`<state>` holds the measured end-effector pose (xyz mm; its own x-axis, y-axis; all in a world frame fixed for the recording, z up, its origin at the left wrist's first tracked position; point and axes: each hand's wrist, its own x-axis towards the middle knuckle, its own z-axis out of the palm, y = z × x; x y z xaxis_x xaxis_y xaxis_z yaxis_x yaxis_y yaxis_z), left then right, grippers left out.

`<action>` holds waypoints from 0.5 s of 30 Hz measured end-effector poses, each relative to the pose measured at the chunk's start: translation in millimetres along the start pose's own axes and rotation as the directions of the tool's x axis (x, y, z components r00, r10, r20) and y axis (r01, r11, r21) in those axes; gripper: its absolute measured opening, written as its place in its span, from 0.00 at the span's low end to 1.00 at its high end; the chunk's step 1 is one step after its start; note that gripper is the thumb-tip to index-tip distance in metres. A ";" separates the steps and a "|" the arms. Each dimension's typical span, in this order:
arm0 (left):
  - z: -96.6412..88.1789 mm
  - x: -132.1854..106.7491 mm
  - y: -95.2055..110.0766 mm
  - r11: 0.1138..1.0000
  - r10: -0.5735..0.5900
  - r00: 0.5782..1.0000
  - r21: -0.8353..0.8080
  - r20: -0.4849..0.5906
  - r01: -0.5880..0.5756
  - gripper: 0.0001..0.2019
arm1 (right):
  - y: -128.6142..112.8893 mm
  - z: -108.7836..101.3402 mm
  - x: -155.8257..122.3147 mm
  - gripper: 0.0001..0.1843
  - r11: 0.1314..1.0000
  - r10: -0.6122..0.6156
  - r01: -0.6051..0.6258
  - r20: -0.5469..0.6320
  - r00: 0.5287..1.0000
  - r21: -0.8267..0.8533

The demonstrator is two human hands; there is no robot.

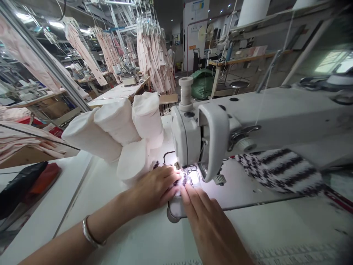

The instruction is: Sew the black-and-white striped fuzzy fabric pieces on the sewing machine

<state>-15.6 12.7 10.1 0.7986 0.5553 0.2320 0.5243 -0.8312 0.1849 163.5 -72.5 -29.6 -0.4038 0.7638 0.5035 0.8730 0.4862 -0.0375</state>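
One white desk (121, 239) fills the near ground; I note it carries everything in use. On it, a pale sewing machine (264, 110) extends from the right, its head over a brightly lit patch. Behind, pink garments (154, 60) hang in a dense row. Four white fabric rolls (117, 119) are grouped left of the machine head, leaning on or touching one another. Under the machine arm, to the right, lies a striped fabric (284, 171), dark on pale, fluffy.

Right hand (208, 217): palm down, unfolded, extended fingers laid on the near edge of the work. Left hand (157, 187): palm down, fingers bent over the same work from the left; whether it pinches, I cannot tell. The work, a small dark-and-pale cloth piece (184, 180), sits directly below the machine head, partly covered by fingertips; glare blurs its detail. Left wrist: one silver bangle (91, 233).
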 end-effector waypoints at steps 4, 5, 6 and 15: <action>1.7 -4.3 1.2 1.000 -0.001 1.000 -0.011 0.002 0.001 0.08 | 0.5 8.2 -10.7 0.33 0.997 0.072 -0.072 -0.005 0.997 0.014; 3.2 -5.4 2.8 1.000 -0.021 1.000 -0.007 -0.013 0.021 0.07 | 4.1 9.7 -12.5 0.34 0.997 0.072 -0.072 -0.021 0.997 0.021; 5.0 -6.3 4.8 0.999 -0.045 0.999 -0.001 -0.028 0.045 0.07 | 8.6 10.5 -13.6 0.34 0.997 0.068 -0.067 -0.034 0.997 0.027; 8.7 -2.1 14.8 0.995 -0.070 0.994 0.059 -0.087 0.075 0.11 | 24.1 4.0 -2.8 0.30 0.996 -0.089 0.088 0.006 0.996 0.033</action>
<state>-6.9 -1.0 4.1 0.7311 0.6124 0.3007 0.5995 -0.7871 0.1451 184.6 -61.2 -35.3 -0.4812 0.7203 0.4996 0.8246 0.5654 -0.0210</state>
